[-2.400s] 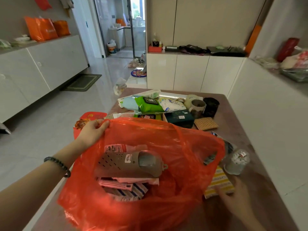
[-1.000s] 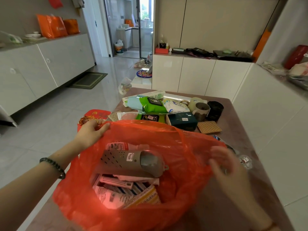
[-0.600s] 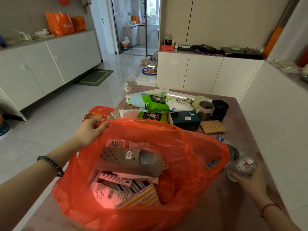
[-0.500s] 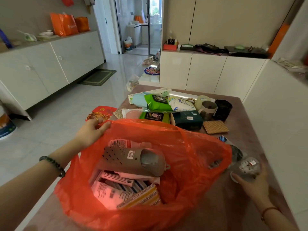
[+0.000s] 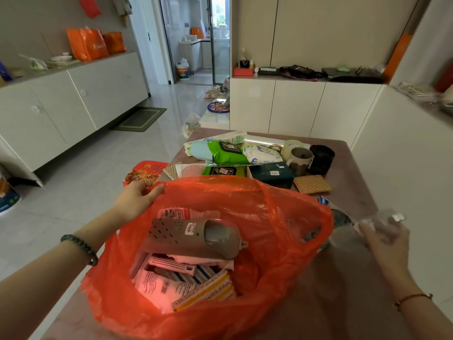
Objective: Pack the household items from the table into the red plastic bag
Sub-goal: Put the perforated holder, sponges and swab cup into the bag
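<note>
While the left hand (image 5: 137,201) pinches the bag (image 5: 282,217) rim and holds the mouth open, the right hand (image 5: 384,244) — fingers wrapped round a blurred clear tub (image 5: 382,223) — sits just right of the opening, so the drop lies leftward.
</note>
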`<control>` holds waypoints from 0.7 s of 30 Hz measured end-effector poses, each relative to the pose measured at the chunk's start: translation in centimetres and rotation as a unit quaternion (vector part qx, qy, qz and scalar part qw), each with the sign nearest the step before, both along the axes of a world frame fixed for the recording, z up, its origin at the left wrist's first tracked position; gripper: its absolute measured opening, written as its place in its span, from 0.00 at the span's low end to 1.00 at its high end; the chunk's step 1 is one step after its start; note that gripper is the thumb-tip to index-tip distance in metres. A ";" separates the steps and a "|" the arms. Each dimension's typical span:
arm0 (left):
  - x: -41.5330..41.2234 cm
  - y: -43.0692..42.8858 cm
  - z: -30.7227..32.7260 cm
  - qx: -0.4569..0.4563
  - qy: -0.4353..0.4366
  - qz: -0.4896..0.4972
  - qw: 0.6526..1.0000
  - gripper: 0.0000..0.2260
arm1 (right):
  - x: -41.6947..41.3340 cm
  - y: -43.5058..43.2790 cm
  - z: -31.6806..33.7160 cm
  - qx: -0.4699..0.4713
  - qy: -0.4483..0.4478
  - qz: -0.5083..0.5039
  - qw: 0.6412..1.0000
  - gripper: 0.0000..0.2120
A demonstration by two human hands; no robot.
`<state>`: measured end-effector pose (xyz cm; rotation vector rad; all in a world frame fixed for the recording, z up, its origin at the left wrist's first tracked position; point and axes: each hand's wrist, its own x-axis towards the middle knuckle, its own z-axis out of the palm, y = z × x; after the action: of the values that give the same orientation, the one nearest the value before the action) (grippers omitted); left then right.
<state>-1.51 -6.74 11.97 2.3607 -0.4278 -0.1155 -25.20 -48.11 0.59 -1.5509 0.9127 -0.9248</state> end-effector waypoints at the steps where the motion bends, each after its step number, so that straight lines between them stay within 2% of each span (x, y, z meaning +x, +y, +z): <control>1: 0.0 0.0 0.0 0.000 -0.001 0.001 1.000 0.10 | 0.1 1.0 2.3 -0.010 -0.046 0.020 0.999 0.19; 4: -0.1 0.0 0.2 -0.007 -0.001 -0.004 1.000 0.10 | 0.5 4.7 9.1 -0.047 -0.163 0.163 0.972 0.16; 7: -0.2 0.2 0.3 -0.004 0.015 -0.007 1.000 0.10 | 2.0 9.4 12.1 -0.009 -0.214 0.292 0.932 0.13; 9: -0.1 0.2 0.3 0.010 0.031 0.003 0.999 0.10 | 3.7 11.8 11.0 0.019 -0.161 0.288 0.944 0.31; 10: -0.4 0.1 0.4 0.039 0.004 0.017 0.999 0.13 | 4.5 12.6 9.6 0.022 -0.147 0.282 0.948 0.30; 11: -0.9 -0.1 0.5 0.085 -0.074 0.027 0.993 0.18 | 5.0 13.4 8.6 0.018 -0.137 0.264 0.954 0.23; 12: -1.9 -0.6 0.6 0.110 -0.191 0.012 0.975 0.23 | 5.2 13.7 7.4 0.016 -0.125 0.245 0.961 0.19; 13: -3.5 -1.4 0.6 0.095 -0.305 -0.034 0.947 0.25 | 5.3 13.7 6.1 0.027 -0.109 0.229 0.967 0.20; 14: -5.7 -2.6 0.4 0.048 -0.358 -0.103 0.927 0.24 | 5.2 13.5 4.8 0.039 -0.085 0.218 0.972 0.25; 15: -8.4 -4.1 -0.2 -0.003 -0.354 -0.173 0.919 0.22 | 4.9 13.4 3.7 0.046 -0.063 0.209 0.975 0.27; 17: -13.5 -7.2 -2.5 -0.050 -0.256 -0.285 0.922 0.22 | 4.3 13.2 2.2 0.073 -0.043 0.188 0.978 0.26; 19: -16.6 -9.3 -6.6 -0.009 -0.192 -0.356 0.914 0.23 | 4.0 12.5 0.3 0.138 -0.077 0.170 0.973 0.29; 21: -17.7 -10.7 -10.2 0.091 -0.158 -0.402 0.897 0.27 | 3.6 11.9 -0.8 0.181 -0.104 0.161 0.965 0.26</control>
<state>-19.25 -17.43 1.79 2.2267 -1.5983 -0.1555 -21.56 -36.25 -0.23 -1.2147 0.6139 -0.6315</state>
